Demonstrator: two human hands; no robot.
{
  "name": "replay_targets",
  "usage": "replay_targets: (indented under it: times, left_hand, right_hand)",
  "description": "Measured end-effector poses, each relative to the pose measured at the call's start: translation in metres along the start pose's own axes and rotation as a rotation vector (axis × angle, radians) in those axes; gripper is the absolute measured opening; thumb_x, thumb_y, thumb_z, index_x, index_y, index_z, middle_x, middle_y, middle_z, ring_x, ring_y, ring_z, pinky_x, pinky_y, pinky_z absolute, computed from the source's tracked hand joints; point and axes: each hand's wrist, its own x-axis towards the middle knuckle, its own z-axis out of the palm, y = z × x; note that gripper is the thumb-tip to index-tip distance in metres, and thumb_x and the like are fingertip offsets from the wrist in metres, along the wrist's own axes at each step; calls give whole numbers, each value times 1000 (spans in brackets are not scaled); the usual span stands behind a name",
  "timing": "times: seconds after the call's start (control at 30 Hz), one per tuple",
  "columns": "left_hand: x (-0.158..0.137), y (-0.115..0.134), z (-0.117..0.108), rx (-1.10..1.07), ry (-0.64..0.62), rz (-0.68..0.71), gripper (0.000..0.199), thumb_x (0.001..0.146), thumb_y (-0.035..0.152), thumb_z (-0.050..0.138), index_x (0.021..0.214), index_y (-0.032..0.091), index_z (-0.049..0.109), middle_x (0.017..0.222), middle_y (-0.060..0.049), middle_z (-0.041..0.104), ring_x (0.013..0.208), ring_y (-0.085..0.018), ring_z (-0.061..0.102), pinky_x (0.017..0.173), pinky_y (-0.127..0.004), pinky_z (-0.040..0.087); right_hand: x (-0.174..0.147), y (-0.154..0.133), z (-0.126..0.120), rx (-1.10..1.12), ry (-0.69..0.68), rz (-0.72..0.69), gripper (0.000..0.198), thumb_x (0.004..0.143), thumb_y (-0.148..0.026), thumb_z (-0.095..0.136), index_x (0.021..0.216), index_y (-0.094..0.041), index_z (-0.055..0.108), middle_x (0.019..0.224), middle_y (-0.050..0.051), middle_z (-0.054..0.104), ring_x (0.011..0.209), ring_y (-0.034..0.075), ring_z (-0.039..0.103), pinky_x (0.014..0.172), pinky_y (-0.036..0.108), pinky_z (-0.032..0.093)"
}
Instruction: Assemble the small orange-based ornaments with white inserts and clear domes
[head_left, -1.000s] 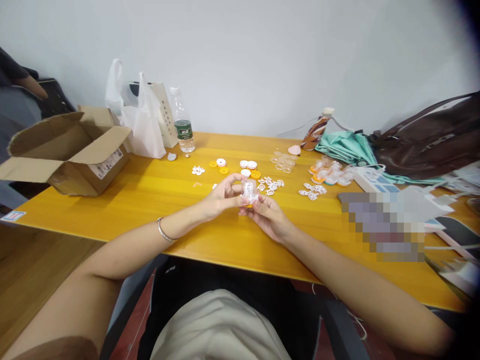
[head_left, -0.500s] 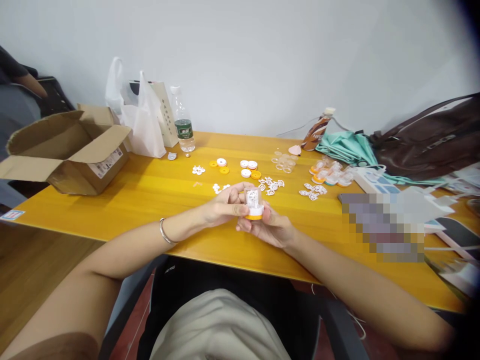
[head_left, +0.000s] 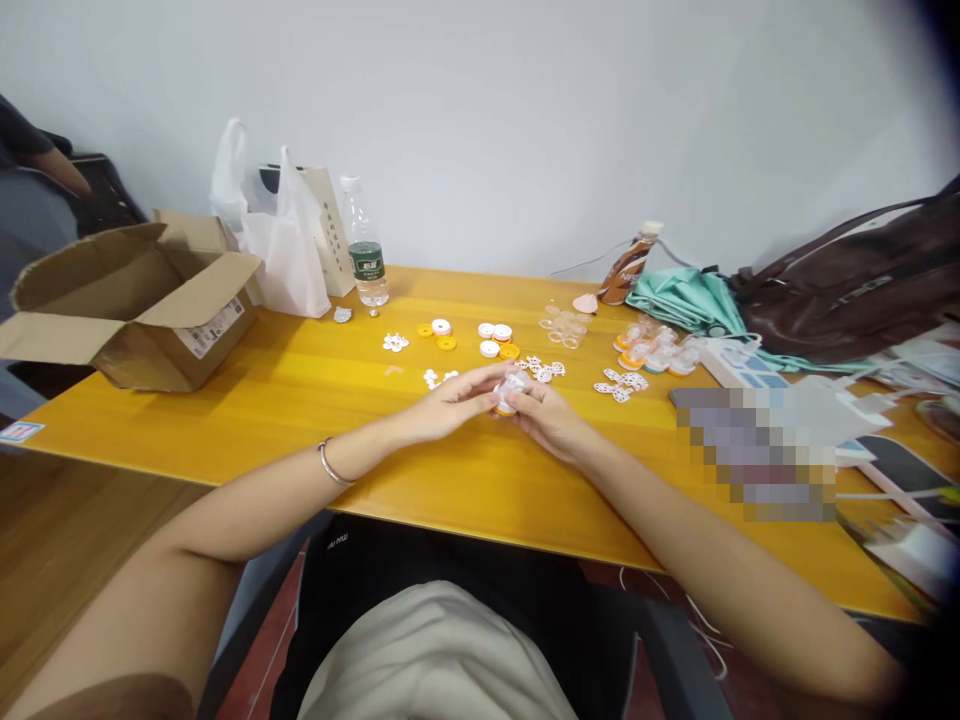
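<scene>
Above the front middle of the table, a small clear-topped case (head_left: 505, 404) with a white and orange base is held between both hands. My left hand (head_left: 465, 402) closes on it from the left, the thumb at its side and the fingers behind. On its right, my right hand (head_left: 551, 418) grips it with the thumb near the base. The fingers hide much of the case. Just behind the hands lie white openwork pieces (head_left: 547, 370), white and orange round discs (head_left: 502, 332) and small white parts (head_left: 439, 379).
Finished-looking clear-topped cases (head_left: 656, 348) stand to the right, near clear cups (head_left: 564, 326). An open cardboard box (head_left: 135, 310), a plastic bag (head_left: 289, 250) and a water bottle (head_left: 367, 255) are at left. A brown bag (head_left: 832, 290) and a drink bottle (head_left: 630, 265) stand at right.
The case has tipped, so its clear top now points away from me and shows less. Both hands have risen slightly, and my right hand has turned over, its thumb now on top.
</scene>
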Motion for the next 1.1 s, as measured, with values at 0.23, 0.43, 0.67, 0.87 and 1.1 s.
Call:
replay_targets:
  times: [0.23, 0.43, 0.67, 0.87, 1.1]
  left_hand:
    - [-4, -2, 3, 449, 174, 171, 37, 88, 29, 46, 123, 22, 47, 138, -9, 40, 130, -21, 34, 106, -40, 30]
    - [-10, 2, 5, 644, 50, 218, 31, 88, 26, 45, 118, 22, 50, 137, -10, 42, 126, -20, 40, 106, -40, 31]
    - [-16, 4, 13, 741, -264, 251, 32, 90, 25, 41, 119, 17, 50, 127, -11, 53, 119, -16, 48, 104, -33, 36]
    - [-19, -4, 17, 773, -460, 271, 30, 88, 24, 44, 116, 17, 53, 128, -11, 52, 119, -18, 48, 103, -33, 37]
    - [-18, -4, 15, 799, -466, 259, 30, 89, 24, 42, 115, 16, 55, 130, -12, 50, 120, -18, 47, 103, -33, 36]
  right_hand:
    - [15, -22, -49, -403, 503, -245, 23, 74, -42, 59, 82, -24, 46, 78, -3, 60, 70, 13, 58, 71, 32, 49]
    - [15, -46, -131, -1316, 1001, -302, 28, 70, -34, 59, 93, -18, 54, 93, 9, 61, 95, 26, 52, 87, 45, 37]
    - [17, -41, -161, -1706, 998, -163, 33, 72, -35, 56, 100, -18, 57, 98, 11, 61, 101, 30, 47, 89, 46, 30]
    - [29, -41, -177, -1915, 948, -142, 32, 70, -36, 59, 95, -16, 60, 111, 15, 55, 108, 30, 39, 95, 46, 23]
    - [31, -47, -193, -1940, 950, -46, 26, 71, -32, 58, 91, -15, 57, 109, 16, 53, 109, 31, 37, 96, 57, 14]
